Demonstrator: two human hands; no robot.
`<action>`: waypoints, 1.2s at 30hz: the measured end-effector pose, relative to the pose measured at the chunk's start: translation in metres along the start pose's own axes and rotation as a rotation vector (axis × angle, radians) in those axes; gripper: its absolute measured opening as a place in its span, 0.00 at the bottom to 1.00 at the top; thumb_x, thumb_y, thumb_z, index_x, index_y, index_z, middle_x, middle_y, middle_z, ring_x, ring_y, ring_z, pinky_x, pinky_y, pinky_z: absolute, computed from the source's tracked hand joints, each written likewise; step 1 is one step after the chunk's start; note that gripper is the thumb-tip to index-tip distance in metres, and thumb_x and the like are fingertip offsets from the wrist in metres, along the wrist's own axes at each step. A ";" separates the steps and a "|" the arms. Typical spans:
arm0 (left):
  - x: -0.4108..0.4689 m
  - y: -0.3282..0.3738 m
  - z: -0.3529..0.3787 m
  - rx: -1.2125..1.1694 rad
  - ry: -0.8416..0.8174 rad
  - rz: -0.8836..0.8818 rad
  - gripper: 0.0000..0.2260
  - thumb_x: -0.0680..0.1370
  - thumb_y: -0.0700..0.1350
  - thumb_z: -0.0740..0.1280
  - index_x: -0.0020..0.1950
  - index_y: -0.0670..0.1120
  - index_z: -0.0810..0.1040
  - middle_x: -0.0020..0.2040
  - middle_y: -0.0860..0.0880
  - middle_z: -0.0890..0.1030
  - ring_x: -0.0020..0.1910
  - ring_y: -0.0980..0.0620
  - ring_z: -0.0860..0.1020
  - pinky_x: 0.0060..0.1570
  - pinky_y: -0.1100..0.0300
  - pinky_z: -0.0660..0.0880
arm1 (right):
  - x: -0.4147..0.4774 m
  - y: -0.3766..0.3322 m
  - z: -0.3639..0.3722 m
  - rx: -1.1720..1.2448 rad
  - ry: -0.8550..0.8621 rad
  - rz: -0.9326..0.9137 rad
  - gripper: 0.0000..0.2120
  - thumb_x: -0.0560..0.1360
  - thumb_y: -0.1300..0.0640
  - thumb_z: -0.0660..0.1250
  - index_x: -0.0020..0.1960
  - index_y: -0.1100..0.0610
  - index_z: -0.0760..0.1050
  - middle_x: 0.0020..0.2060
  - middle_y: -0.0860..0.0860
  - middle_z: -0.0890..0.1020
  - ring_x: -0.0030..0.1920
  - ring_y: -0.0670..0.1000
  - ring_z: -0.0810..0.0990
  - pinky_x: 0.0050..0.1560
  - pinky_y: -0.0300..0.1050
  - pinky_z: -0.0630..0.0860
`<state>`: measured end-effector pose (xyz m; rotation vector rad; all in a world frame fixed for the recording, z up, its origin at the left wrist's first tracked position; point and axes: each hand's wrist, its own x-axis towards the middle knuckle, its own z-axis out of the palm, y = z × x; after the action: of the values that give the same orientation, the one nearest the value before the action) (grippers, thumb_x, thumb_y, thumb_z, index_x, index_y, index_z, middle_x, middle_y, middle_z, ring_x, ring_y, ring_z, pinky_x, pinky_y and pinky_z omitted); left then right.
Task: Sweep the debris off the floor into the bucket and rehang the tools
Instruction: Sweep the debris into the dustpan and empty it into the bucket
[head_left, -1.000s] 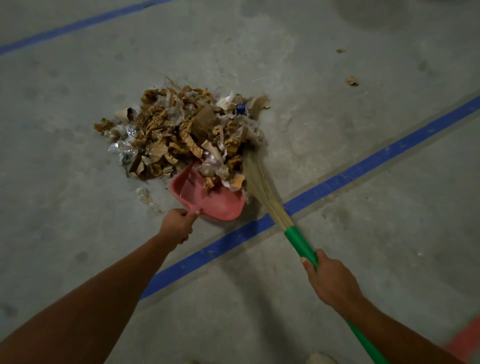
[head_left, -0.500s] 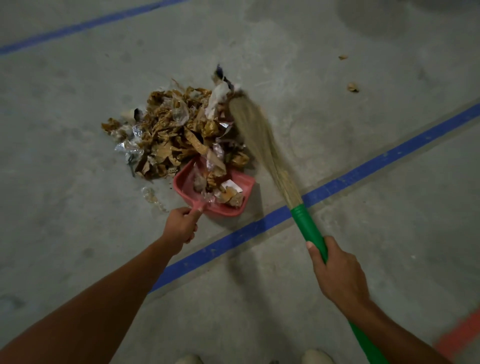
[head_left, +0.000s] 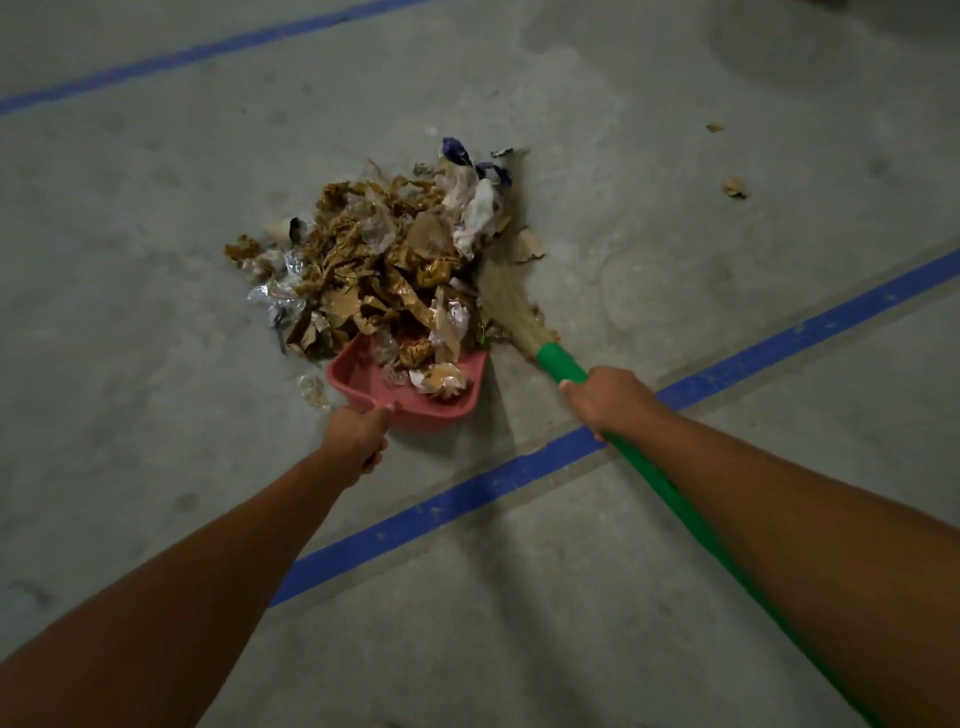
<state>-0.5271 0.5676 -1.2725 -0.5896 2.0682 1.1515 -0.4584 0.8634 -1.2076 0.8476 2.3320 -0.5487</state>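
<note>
Pink dustpan (head_left: 415, 392) lying on the grey floor (head_left: 156, 338), its handle being gripped by the left hand (head_left: 356, 436). Debris (head_left: 384, 270) sitting partly inside it. Right hand (head_left: 605, 397) clasping the green broom (head_left: 558, 361), bristles touching the pile's right edge.

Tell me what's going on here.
A person is sweeping up. The left hand grips a pink dustpan set at the edge of a litter pile. The right hand grips a green-handled broom, bristles against the pile's right side. Some litter is in the pan; most is not. Two scraps lie apart to the right.
</note>
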 end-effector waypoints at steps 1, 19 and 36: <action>0.001 0.000 -0.001 0.005 0.001 -0.002 0.14 0.80 0.53 0.66 0.49 0.42 0.76 0.33 0.46 0.73 0.25 0.53 0.68 0.19 0.65 0.64 | -0.004 0.002 0.009 -0.024 -0.011 -0.026 0.24 0.80 0.41 0.58 0.59 0.61 0.76 0.47 0.59 0.82 0.41 0.55 0.81 0.36 0.41 0.69; -0.029 -0.030 0.005 -0.157 0.038 0.092 0.20 0.79 0.57 0.67 0.49 0.39 0.79 0.32 0.46 0.73 0.24 0.54 0.67 0.21 0.64 0.63 | -0.123 0.109 0.051 -0.061 0.096 -0.109 0.15 0.79 0.42 0.63 0.46 0.52 0.67 0.32 0.47 0.73 0.33 0.51 0.76 0.30 0.44 0.65; -0.048 -0.023 -0.004 -0.190 0.075 0.089 0.20 0.80 0.54 0.66 0.50 0.35 0.78 0.31 0.45 0.73 0.23 0.52 0.67 0.20 0.63 0.63 | -0.126 0.095 0.028 0.256 0.112 -0.028 0.16 0.77 0.41 0.66 0.41 0.52 0.70 0.33 0.51 0.78 0.33 0.50 0.78 0.31 0.43 0.69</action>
<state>-0.4811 0.5553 -1.2474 -0.6453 2.0791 1.4084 -0.3049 0.8602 -1.1632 0.9849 2.4111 -0.8449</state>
